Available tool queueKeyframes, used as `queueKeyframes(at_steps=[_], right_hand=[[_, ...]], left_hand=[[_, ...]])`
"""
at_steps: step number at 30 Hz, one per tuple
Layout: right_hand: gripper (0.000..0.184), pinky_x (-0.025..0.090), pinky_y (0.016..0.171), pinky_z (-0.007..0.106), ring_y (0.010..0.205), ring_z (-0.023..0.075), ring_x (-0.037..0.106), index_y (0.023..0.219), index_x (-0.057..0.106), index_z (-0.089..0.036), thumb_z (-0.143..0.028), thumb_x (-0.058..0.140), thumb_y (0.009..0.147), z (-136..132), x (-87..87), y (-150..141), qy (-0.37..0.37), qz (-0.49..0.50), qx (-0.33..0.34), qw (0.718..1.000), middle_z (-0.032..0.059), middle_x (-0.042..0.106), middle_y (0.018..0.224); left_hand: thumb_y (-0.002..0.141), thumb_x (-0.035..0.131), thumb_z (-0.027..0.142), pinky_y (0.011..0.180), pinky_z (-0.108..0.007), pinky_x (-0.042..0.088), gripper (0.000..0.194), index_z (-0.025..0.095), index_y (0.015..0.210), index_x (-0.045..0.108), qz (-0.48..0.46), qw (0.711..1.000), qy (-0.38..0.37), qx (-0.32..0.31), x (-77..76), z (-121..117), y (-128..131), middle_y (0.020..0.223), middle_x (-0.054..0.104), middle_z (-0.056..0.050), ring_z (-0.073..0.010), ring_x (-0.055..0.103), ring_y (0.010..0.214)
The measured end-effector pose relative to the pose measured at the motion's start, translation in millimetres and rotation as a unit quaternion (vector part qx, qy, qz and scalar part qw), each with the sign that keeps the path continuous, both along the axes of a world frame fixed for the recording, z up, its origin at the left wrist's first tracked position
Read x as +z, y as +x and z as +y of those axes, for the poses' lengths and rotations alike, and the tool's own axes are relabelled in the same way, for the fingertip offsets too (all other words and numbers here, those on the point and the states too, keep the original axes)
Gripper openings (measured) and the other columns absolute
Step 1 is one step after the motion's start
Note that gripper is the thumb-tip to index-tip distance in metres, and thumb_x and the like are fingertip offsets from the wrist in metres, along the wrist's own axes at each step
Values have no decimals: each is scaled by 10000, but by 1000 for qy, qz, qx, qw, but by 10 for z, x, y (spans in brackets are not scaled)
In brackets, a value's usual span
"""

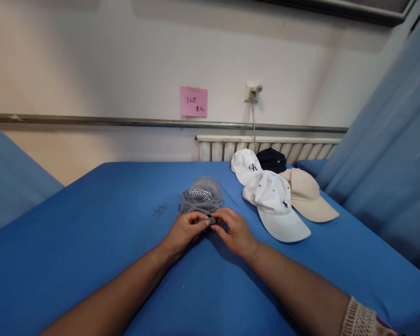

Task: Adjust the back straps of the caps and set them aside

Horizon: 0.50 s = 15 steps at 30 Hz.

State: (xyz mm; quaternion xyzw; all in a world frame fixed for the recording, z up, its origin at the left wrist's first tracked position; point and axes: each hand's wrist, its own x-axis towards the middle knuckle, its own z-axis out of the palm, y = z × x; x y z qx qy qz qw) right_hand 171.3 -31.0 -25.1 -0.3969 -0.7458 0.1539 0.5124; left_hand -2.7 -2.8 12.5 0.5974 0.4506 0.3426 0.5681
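A grey cap with pale lettering lies on the blue sheet, its back facing me. My left hand and my right hand meet at the cap's near edge. Both pinch the cap's back strap and its small buckle between thumb and fingers. The fingers of both hands are closed on it.
To the right lie several more caps: a white one with a small horse logo, a white one with black letters, a dark navy one and a beige one. A pink note sticks on the wall. Blue curtain hangs at right.
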Motion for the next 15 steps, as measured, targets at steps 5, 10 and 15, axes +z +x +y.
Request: queueKeyframes(at_steps=[5, 10, 15], right_hand=[[236, 525, 765, 343, 836, 194, 614, 1097, 622, -216, -168, 577, 871, -24, 4, -5, 4, -68, -35, 997, 78, 644, 1005], [206, 514, 738, 331, 781, 185, 615, 1078, 634, -209, -192, 586, 879, 2, -31, -1, -14, -51, -42, 998, 65, 656, 944], [201, 503, 710, 304, 767, 174, 614, 1044, 658, -216, -185, 634, 847, 24, -24, 13, -38, 16, -23, 999, 36, 652, 866]], left_hand=[[689, 732, 409, 423, -216, 208, 285, 143, 751, 650, 11, 1000, 11, -6, 20, -11, 3, 477, 460, 66, -58, 341, 412], [716, 715, 433, 409, -211, 193, 305, 140, 764, 645, -9, 1000, -4, -10, 18, -14, -5, 449, 423, 74, -55, 317, 391], [716, 719, 441, 397, -194, 201, 320, 139, 794, 645, -33, 999, -22, -9, -14, 16, -34, 476, 436, 74, -46, 308, 392]])
